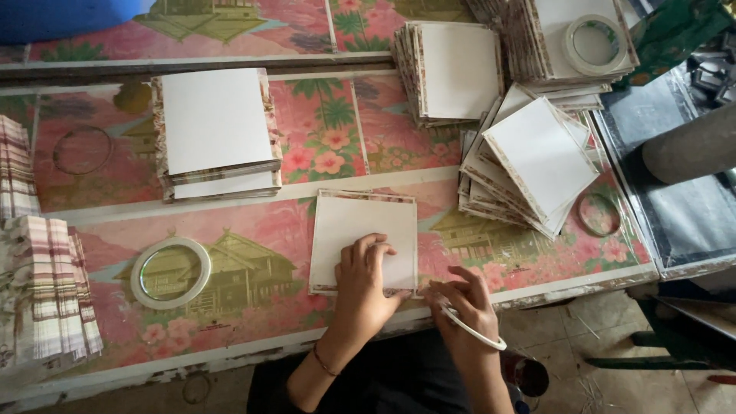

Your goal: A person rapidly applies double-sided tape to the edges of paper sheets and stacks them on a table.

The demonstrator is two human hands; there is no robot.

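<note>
A white square card with a patterned border lies flat on the flower-printed table cover. My left hand rests palm down on the card's near half, fingers spread and pressing it. My right hand is at the card's near right corner, fingers pinched at the edge. A white ring, seemingly a tape roll, hangs around that wrist. Whether the fingers hold a strip of tape is too small to tell.
Stacks of the same white cards stand at the back left, back centre, and right. Tape rings lie on the table and on the far-right stack. Folded patterned paper is piled at left. A dark bench is at right.
</note>
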